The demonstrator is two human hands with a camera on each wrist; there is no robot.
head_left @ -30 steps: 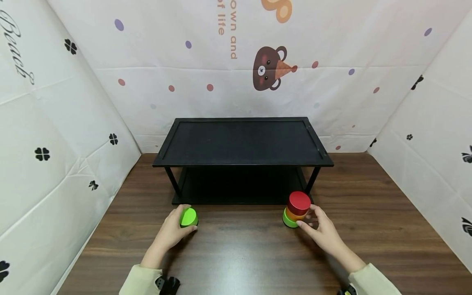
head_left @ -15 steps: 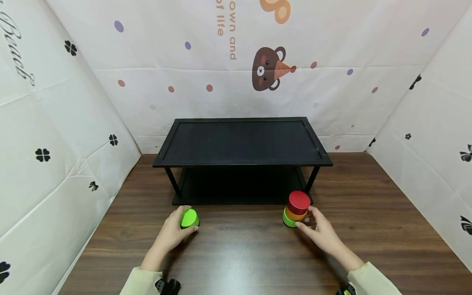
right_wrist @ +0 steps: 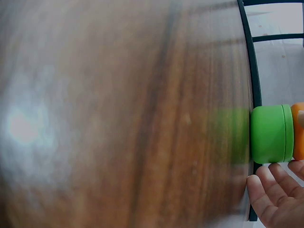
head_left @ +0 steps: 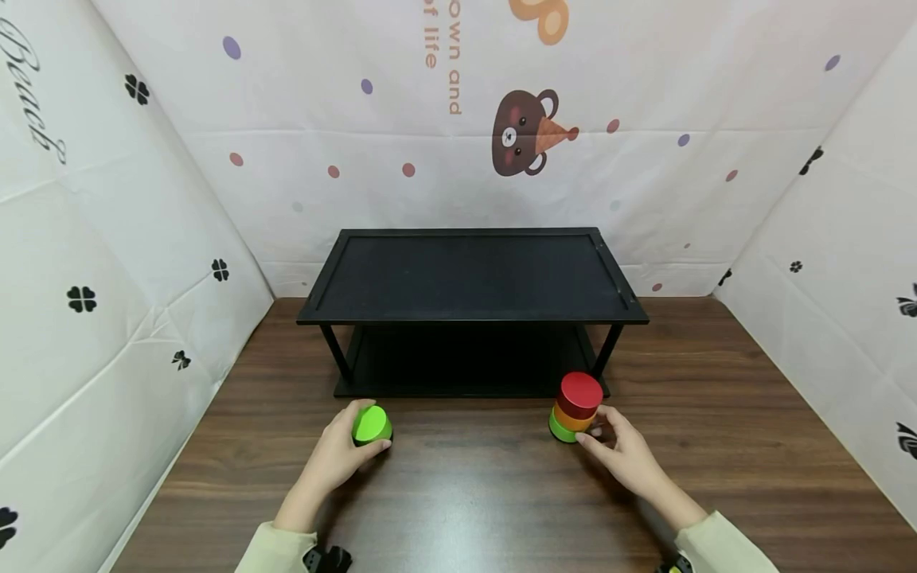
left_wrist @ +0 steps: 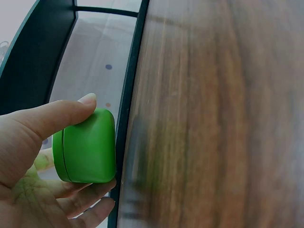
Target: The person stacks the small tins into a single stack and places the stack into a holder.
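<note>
My left hand (head_left: 337,450) grips a small green round container (head_left: 372,425) with a seam round it, thumb on one side and fingers on the other. In the left wrist view the green container (left_wrist: 90,145) sits close over the tabletop. On the right stands an upright stack: a red round container (head_left: 580,392) on top, an orange container (head_left: 571,419) in the middle, a green container (head_left: 562,430) at the bottom. My right hand (head_left: 623,455) has thumb and index finger around the orange one; the other fingers are spread loosely near the lower green container (right_wrist: 270,134).
A black two-tier rack (head_left: 473,278) stands at the back of the brown wood-grain table (head_left: 458,477), its lower shelf (head_left: 466,362) just behind the stack. White printed cloth (head_left: 401,199) hangs behind and along both sides.
My left hand and the green container in it have shifted slightly to the right. The stack stays in place, and my right hand has hardly moved.
</note>
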